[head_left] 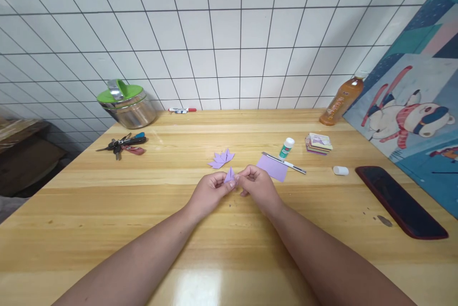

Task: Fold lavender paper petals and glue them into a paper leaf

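Observation:
Between my two hands a small folded piece of purple paper (229, 175) stands with its point up. My left hand (209, 191) is closed on its left and lower side, thumb in front. The fingertips of my right hand (258, 186) pinch its right edge. Just beyond lies a fan of pointed purple folded pieces (222, 158). Right of my hands is a flat purple sheet (274, 168) with a pen (291, 164) lying across its upper edge. A green and white glue stick (286, 148) stands uncapped or capped, I cannot tell, behind the pen.
A white cap (340, 171), a stack of small papers (318, 143) and a dark phone (400, 201) lie to the right. An orange drink bottle (341, 101) leans by the wall. At left are keys (123, 143) and a green-lidded metal pot (129, 105); markers (182, 110) lie at the back.

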A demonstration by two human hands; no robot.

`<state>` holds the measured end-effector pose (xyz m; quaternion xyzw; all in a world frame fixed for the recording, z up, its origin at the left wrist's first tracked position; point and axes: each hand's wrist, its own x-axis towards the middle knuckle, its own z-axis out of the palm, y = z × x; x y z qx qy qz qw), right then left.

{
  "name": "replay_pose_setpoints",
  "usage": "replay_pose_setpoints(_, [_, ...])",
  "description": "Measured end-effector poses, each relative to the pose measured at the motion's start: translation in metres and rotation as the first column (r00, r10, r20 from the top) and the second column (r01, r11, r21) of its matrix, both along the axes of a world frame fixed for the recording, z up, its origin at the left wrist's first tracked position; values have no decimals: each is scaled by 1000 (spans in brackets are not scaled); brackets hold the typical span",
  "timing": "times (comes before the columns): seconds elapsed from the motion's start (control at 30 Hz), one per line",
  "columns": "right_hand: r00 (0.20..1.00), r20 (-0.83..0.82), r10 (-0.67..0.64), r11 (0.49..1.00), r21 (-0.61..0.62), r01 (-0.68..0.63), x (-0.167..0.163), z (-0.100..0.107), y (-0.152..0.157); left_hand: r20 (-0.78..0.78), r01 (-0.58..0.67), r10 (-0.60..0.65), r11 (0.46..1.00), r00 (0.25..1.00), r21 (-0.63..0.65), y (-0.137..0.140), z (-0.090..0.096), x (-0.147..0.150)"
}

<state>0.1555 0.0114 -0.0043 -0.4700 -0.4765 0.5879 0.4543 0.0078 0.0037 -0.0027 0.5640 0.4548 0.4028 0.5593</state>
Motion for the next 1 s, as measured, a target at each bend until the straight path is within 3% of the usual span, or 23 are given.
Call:
replay_pose_setpoints(0.43, [996,66,63,997,36,-66,0,-4,0,73,-157,157,988,985,-11,2,-1,-3])
replay_pose_setpoints(0.63, [987,117,109,993,24,-112,0,-5,3,56,-145,145,989,988,-6,2,0,-1])
replay_pose_setpoints(1.0, [991,128,30,996,81,-40,0,-4,1,10,-130,130,991,991,27,3,-7,-2])
